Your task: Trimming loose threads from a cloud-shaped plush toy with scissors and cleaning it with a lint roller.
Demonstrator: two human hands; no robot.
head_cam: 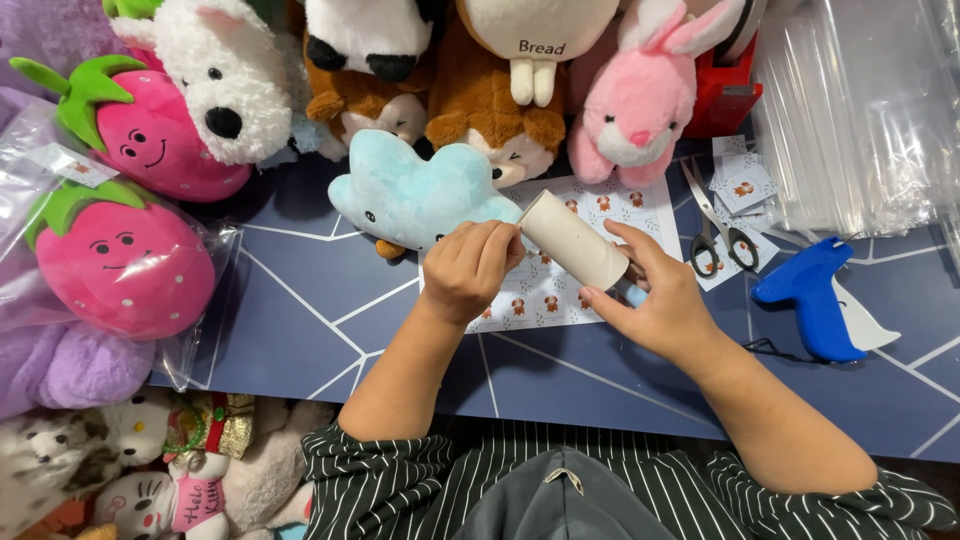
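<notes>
Roller, a pale cylinder that looks like a lint roller, is being held at the centre of the frame, tilted with its far end toward the light blue plush. Judging by how things lie, the work on that plush is only getting under way: the roller's end is just beside it, and whether they are touching I cannot tell.

Going down in size: the dark blue bench, patterned with thin white lines, is filling the middle of the frame. Along the upper edge a row of plush toys is sitting, among them a white dog and a pink rabbit. At left, two pink strawberry plushes are lying, the lower one inside a clear bag. A stack of clear bags is taking up the upper right. A sticker sheet is lying under the hands, a blue glue gun is resting at right, and scissors are lying just left of it.

The right hand is wrapping its grip around the roller's near end, fingers curled on it. The left hand is pinching, fingertips pressed together at the roller's upper end.

More plush toys are piling up below the bench edge at lower left.
</notes>
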